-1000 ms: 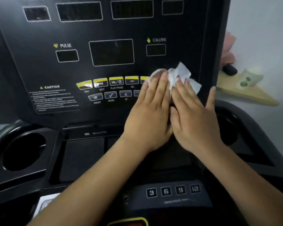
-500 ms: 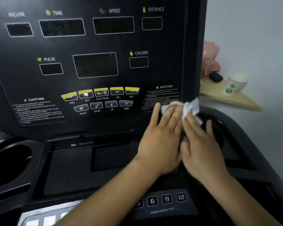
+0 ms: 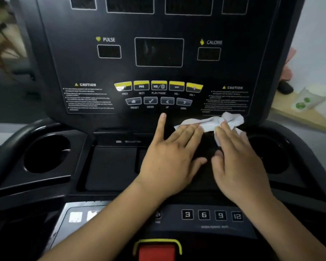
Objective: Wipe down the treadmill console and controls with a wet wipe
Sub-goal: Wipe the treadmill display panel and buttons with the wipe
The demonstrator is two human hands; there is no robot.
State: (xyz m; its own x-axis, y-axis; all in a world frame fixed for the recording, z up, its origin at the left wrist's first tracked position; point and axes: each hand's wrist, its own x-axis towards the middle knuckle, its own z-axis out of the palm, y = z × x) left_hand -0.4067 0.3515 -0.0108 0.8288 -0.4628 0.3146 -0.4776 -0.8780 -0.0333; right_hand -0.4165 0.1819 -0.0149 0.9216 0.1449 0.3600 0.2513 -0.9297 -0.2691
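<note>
The black treadmill console (image 3: 158, 72) fills the view, with dark display windows, a row of yellow buttons (image 3: 158, 85) and grey buttons below. A crumpled white wet wipe (image 3: 211, 122) lies along the console's lower edge, right of centre. My left hand (image 3: 173, 155) lies flat with its fingertips pressing the wipe's left end; its index finger points up, clear of the wipe. My right hand (image 3: 237, 162) lies flat beside it, fingers pressing on the wipe's right part.
Round cup holders sit at the left (image 3: 47, 153) and right (image 3: 271, 153) of the tray. Speed keys 3, 6, 9, 12 (image 3: 212, 215) and a red safety key (image 3: 157, 251) lie near me. A wooden shelf (image 3: 305, 117) with a paper cup stands at the right.
Both hands slid the wipe down from the button row to the console's bottom edge. The camera view also shifted.
</note>
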